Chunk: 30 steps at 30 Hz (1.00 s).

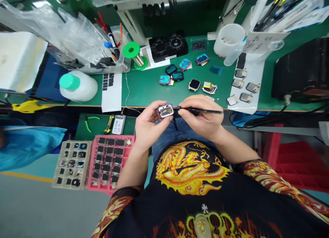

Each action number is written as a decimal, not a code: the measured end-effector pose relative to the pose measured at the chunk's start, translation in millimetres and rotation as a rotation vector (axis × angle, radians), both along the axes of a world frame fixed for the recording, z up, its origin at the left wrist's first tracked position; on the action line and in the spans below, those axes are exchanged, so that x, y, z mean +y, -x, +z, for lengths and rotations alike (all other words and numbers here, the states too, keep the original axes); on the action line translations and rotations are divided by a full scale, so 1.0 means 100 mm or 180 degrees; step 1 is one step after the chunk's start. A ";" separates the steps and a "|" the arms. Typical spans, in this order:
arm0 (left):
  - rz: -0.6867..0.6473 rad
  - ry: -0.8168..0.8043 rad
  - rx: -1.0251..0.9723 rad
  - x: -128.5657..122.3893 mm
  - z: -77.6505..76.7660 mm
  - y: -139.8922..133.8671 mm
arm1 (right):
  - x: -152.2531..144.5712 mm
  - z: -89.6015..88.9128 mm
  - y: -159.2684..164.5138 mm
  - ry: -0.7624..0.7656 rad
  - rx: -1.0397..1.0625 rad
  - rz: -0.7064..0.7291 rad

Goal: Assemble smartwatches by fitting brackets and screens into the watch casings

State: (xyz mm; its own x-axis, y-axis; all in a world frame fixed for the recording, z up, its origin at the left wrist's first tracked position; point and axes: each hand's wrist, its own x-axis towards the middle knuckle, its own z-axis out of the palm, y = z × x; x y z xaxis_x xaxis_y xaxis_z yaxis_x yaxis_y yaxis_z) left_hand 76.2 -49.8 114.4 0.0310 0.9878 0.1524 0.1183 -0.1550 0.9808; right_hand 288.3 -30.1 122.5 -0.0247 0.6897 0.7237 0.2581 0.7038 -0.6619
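Just off the bench's front edge, my left hand [151,123] grips a small smartwatch case [166,111] by its sides. The case has a purple rim, and its open inside faces up. My right hand [202,116] is closed around slim black tweezers [203,110], whose tip meets the right rim of the case. On the green bench beyond lie several watch cases [164,80] with blue film, a watch with a dark face [194,84] and an opened part with a yellow battery [207,85].
Watch parts [246,97] lie on a white sheet to the right, near a black box [303,70]. A white bottle [78,86], solder spool [138,59] and white cup [228,39] stand on the bench. Pink [88,186] and beige compartment trays [55,181] sit lower left.
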 end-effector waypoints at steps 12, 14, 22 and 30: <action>-0.0155 -0.0476 0.0580 -0.03 -0.08 0.01 | 0.03 -0.16 0.06 -0.0467 -0.0597 -0.0160; -0.0171 -0.0531 0.0686 -0.03 -0.10 0.03 | 0.04 -0.16 0.07 -0.0571 -0.0662 -0.0163; -0.0153 -0.0613 0.0726 -0.03 -0.14 0.03 | -0.01 -0.14 0.04 -0.0594 -0.0957 -0.0165; -0.0050 -0.0477 0.0554 0.00 -0.13 0.02 | -0.11 -0.10 -0.02 -0.0067 -0.0523 -0.0215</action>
